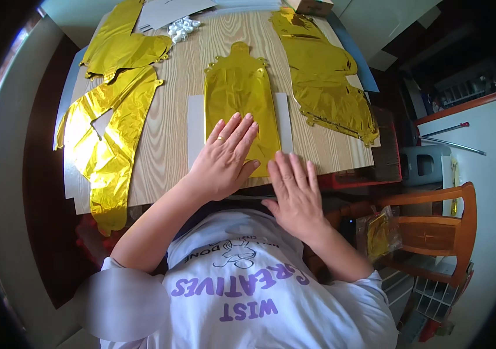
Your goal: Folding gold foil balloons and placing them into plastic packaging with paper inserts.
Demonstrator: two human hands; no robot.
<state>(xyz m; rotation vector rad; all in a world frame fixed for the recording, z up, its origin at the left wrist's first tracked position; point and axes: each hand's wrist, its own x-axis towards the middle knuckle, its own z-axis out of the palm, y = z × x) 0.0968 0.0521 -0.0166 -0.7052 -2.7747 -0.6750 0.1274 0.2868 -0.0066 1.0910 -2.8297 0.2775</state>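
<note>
A flat gold foil balloon [239, 87] lies in front of me, its narrow tab pointing away and small loops at its far corners. Under it is a pale grey sheet [196, 128], showing on both sides. My left hand [225, 154] lies flat on the lower part of the foil, fingers stretched out and a ring on one finger. My right hand [294, 189] is at the near table edge, by the foil's lower right corner, with its fingers spread and nothing in them. Whether its fingertips touch the foil I cannot tell.
More gold foil balloons lie on the wooden table [172, 134]: a left pile [120, 52], a creased one [111, 151] hanging over the near edge, and a right stack [323, 70]. White small pieces [183, 28] sit at the back. A wooden chair [434, 232] stands at right.
</note>
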